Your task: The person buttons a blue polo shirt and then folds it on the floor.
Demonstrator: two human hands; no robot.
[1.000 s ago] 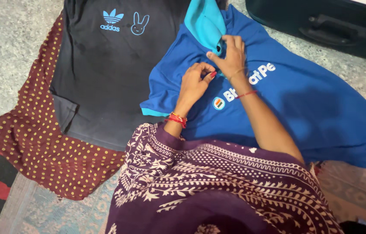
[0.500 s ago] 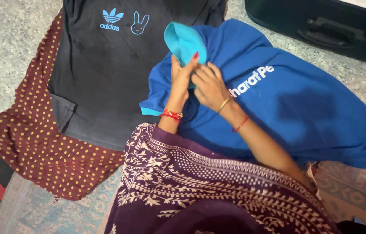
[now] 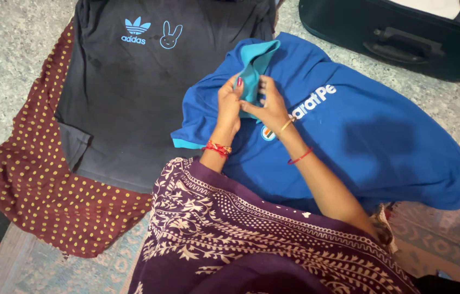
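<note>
A blue polo shirt (image 3: 371,136) with white lettering lies spread in front of me. Its light turquoise collar (image 3: 256,62) stands up near the shirt's top. My left hand (image 3: 229,103) pinches the collar's left side, with red thread bangles at the wrist. My right hand (image 3: 269,106) grips the collar's lower edge from the right, a gold bangle and red thread on that wrist. The two hands are close together, fingers closed on the fabric.
A black t-shirt (image 3: 148,98) with small blue prints lies flat to the left, on a maroon cloth with yellow dots (image 3: 39,179). A dark suitcase (image 3: 404,38) sits at the top right. My purple patterned garment (image 3: 262,239) fills the foreground.
The collar, lifted high half a second ago, has come down toward the shirt. Both hands moved down and slightly right with it, still holding the collar.
</note>
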